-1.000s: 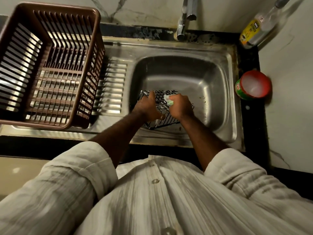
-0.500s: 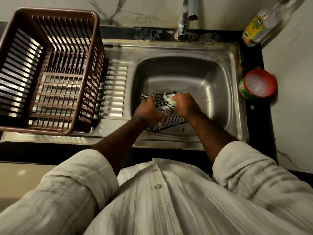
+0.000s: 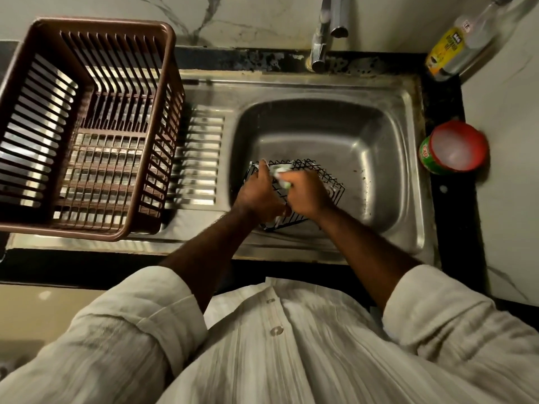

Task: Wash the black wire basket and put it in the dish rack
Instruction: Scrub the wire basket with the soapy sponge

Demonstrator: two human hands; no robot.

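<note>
The black wire basket (image 3: 323, 179) lies tilted in the steel sink bowl (image 3: 379, 158), near its front left corner. My left hand (image 3: 258, 192) grips the basket's left edge. My right hand (image 3: 306, 193) holds a pale green scrub pad (image 3: 281, 173) against the basket's wires, close beside the left hand. Both hands cover much of the basket. The brown plastic dish rack (image 3: 87, 126) stands on the drainboard at the left, with nothing in it.
A steel tap (image 3: 323, 33) rises behind the sink. At the right, a yellow-labelled bottle (image 3: 455, 45) leans in the corner and a round red-lidded tub (image 3: 455, 147) sits on the black counter. The ribbed drainboard (image 3: 198, 158) lies between rack and bowl.
My right hand with the scrub pad has slid left across the basket, closer to my left hand. The basket stays in the sink.
</note>
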